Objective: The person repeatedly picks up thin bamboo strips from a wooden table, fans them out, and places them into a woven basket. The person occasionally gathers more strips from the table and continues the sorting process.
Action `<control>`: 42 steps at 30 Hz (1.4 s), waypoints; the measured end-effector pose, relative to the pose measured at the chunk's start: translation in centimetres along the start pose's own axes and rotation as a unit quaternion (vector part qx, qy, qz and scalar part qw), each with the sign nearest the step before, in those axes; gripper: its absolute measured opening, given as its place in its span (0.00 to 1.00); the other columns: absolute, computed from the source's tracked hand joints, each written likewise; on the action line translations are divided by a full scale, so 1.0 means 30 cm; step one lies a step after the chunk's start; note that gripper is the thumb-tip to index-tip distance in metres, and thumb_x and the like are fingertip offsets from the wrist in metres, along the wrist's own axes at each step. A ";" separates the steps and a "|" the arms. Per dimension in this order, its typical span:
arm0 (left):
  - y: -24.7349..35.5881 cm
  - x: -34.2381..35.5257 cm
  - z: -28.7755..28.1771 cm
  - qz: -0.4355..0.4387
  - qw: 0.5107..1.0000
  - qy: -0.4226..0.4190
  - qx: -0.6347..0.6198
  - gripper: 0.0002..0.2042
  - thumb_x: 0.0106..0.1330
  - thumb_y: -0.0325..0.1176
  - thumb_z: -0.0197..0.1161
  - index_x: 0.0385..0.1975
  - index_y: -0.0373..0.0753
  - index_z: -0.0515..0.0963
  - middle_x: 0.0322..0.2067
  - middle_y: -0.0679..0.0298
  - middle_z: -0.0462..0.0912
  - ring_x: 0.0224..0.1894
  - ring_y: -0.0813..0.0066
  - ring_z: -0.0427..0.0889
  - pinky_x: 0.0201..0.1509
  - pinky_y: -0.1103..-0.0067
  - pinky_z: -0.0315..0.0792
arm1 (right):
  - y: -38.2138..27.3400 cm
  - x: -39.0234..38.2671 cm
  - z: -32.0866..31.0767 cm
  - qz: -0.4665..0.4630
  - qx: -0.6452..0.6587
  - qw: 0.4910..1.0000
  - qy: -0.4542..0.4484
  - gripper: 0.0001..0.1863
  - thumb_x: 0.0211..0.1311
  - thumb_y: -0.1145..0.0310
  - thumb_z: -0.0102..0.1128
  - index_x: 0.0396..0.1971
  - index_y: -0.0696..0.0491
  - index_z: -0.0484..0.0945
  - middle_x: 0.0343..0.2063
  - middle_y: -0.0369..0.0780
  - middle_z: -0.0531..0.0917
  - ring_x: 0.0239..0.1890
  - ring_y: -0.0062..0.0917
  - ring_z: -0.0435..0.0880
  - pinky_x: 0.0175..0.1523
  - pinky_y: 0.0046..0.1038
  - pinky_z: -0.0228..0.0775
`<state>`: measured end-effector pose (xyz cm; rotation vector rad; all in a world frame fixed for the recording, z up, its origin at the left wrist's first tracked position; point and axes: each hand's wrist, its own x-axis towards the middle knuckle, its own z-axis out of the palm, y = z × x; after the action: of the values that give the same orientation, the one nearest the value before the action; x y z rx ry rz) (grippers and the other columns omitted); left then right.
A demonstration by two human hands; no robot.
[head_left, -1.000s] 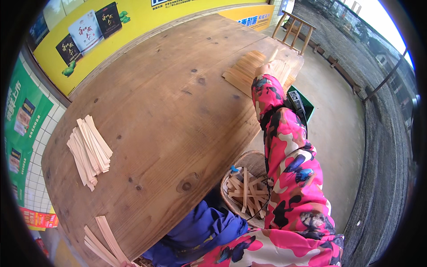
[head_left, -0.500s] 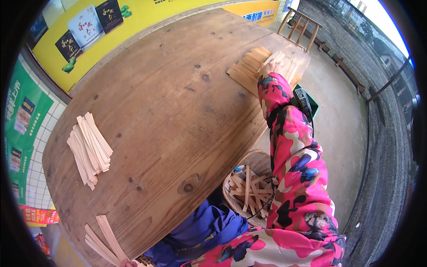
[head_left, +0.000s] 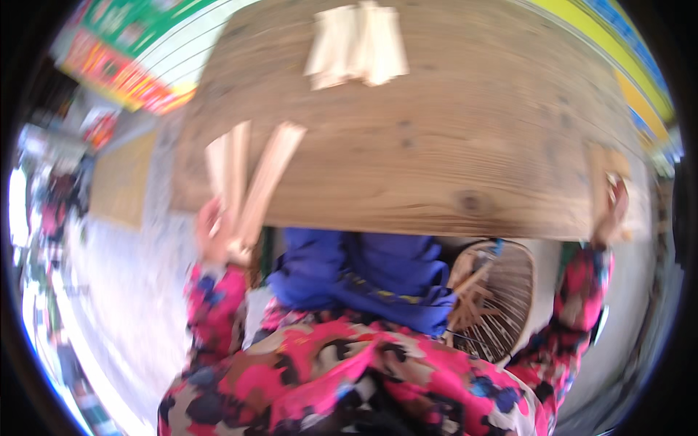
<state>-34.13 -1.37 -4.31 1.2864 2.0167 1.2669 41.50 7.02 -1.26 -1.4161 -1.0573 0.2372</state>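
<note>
At the table's left front corner my left hand [head_left: 211, 231] is closed around the lower ends of a fanned bunch of thin, flat wooden strips [head_left: 263, 182], which slants over the table edge. My right hand [head_left: 615, 207] is at the far right end of the table, beside and partly over more pale wooden strips [head_left: 598, 178]. Motion blur hides whether its fingers grip any of them. Another bundle of pale strips [head_left: 356, 45] lies on the far side of the table, apart from both hands.
The wooden table [head_left: 422, 182] spans the view in front of me. Below its front edge, right of the blue cloth [head_left: 363, 269] on my lap, stands a woven basket [head_left: 520, 291] with loose strips inside. Colourful posters [head_left: 120, 65] line the wall behind.
My view has swung left, so the left hand and its strips now show fully. My right hand still stays by the strips at the table's right end.
</note>
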 end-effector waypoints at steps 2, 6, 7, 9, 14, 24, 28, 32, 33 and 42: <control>0.001 0.085 0.010 0.090 0.980 0.003 0.176 0.30 0.52 0.43 0.65 0.52 0.35 0.66 0.49 0.51 0.69 0.52 0.58 0.67 0.56 0.69 0.61 | -0.155 -0.262 0.125 -0.010 -0.046 0.998 -0.038 0.24 0.66 0.53 0.34 0.46 0.58 0.70 0.40 0.40 0.75 0.41 0.25 0.73 0.49 0.27 0.64; 0.049 0.119 0.077 0.050 0.941 -0.077 0.325 0.44 0.46 0.58 0.63 0.58 0.35 0.56 0.54 0.45 0.62 0.58 0.49 0.58 0.60 0.64 0.54 | -0.379 -0.706 0.335 0.035 -0.061 0.992 -0.100 0.20 0.65 0.59 0.38 0.25 0.59 0.74 0.22 0.36 0.72 0.25 0.20 0.68 0.33 0.22 0.60; 0.055 0.107 0.089 0.034 0.937 -0.072 0.340 0.46 0.45 0.59 0.63 0.59 0.35 0.54 0.56 0.45 0.59 0.59 0.48 0.56 0.61 0.64 0.53 | -0.411 -0.797 0.385 0.029 -0.037 0.987 -0.153 0.19 0.64 0.62 0.38 0.24 0.59 0.74 0.21 0.36 0.72 0.23 0.19 0.67 0.31 0.22 0.60; 0.049 0.088 0.089 0.011 0.943 -0.050 0.328 0.49 0.43 0.61 0.63 0.60 0.35 0.51 0.58 0.43 0.54 0.61 0.47 0.53 0.62 0.64 0.51 | -0.456 -0.956 0.493 0.143 0.058 0.959 -0.236 0.18 0.65 0.63 0.40 0.23 0.58 0.74 0.20 0.35 0.73 0.22 0.16 0.67 0.28 0.19 0.60; -0.070 0.043 0.022 -0.049 0.974 0.097 0.201 0.35 0.47 0.53 0.66 0.48 0.34 0.65 0.47 0.46 0.64 0.46 0.58 0.69 0.49 0.70 0.66 | -0.497 -1.173 0.741 0.226 0.143 0.821 -0.504 0.10 0.62 0.68 0.49 0.33 0.60 0.75 0.23 0.35 0.77 0.24 0.13 0.71 0.29 0.16 0.63; -0.059 0.000 0.133 -0.297 0.889 -0.221 -0.269 0.22 0.59 0.51 0.56 0.43 0.39 0.72 0.34 0.64 0.78 0.34 0.74 0.77 0.39 0.79 0.72 | -0.633 -1.300 1.229 0.441 0.237 0.703 -0.506 0.19 0.63 0.55 0.46 0.45 0.54 0.70 0.33 0.36 0.77 0.34 0.19 0.74 0.38 0.22 0.68; -0.035 -0.045 0.167 -0.228 0.897 -0.282 -0.251 0.17 0.62 0.43 0.56 0.36 0.31 0.75 0.26 0.64 0.77 0.24 0.78 0.77 0.29 0.83 0.71 | -0.639 -1.330 1.235 0.425 0.292 0.742 -0.428 0.16 0.62 0.57 0.48 0.37 0.56 0.72 0.29 0.34 0.76 0.29 0.16 0.73 0.32 0.19 0.65; -0.026 -0.170 0.237 -0.201 0.864 -0.378 -0.266 0.18 0.63 0.45 0.54 0.35 0.33 0.75 0.26 0.65 0.77 0.26 0.80 0.77 0.29 0.83 0.71 | -0.600 -1.312 1.126 0.419 0.340 0.751 -0.380 0.10 0.62 0.66 0.50 0.37 0.57 0.72 0.28 0.33 0.76 0.29 0.13 0.73 0.33 0.17 0.65; -0.025 -0.198 0.253 -0.204 0.847 -0.396 -0.290 0.19 0.64 0.46 0.52 0.35 0.33 0.75 0.27 0.65 0.77 0.27 0.80 0.77 0.31 0.83 0.72 | -0.585 -1.305 1.095 0.421 0.336 0.751 -0.381 0.11 0.62 0.66 0.49 0.38 0.57 0.72 0.29 0.33 0.76 0.29 0.13 0.73 0.34 0.17 0.65; 0.013 -0.323 0.485 -0.236 0.824 -0.361 -0.368 0.18 0.66 0.39 0.50 0.45 0.29 0.70 0.37 0.61 0.78 0.38 0.76 0.78 0.41 0.80 0.72 | -0.441 -1.220 0.882 0.423 0.340 0.778 -0.317 0.06 0.62 0.72 0.48 0.37 0.56 0.71 0.29 0.32 0.75 0.29 0.13 0.71 0.36 0.16 0.64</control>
<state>-18.60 -3.02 -12.17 0.6556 1.0232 0.9429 -3.27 -3.43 -11.26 -1.0352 -0.6301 1.6829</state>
